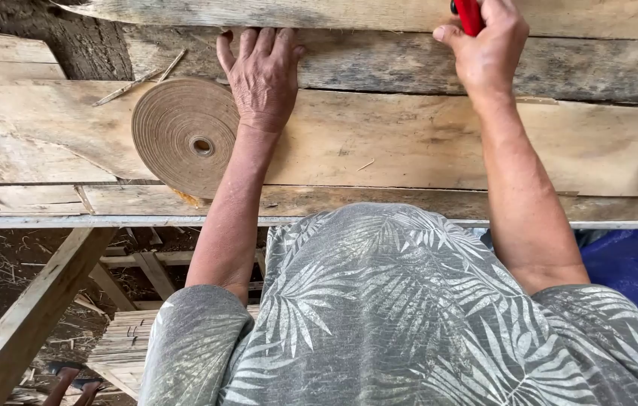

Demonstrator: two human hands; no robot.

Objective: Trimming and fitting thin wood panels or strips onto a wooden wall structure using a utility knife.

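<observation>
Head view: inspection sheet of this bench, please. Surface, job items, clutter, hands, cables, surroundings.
Surface: rough wooden plank bench, weathered and cracked.
Job's things: brown coiled strip roll lying flat; red-handled tool, its tip out of frame.
Clutter: thin wood slivers near the roll.
Grippers: left hand flat on the planks, beside the roll; right hand gripping the red-handled tool.
Cables: nothing seen.
Surroundings: blue tarp, stacked slats below the bench.
</observation>
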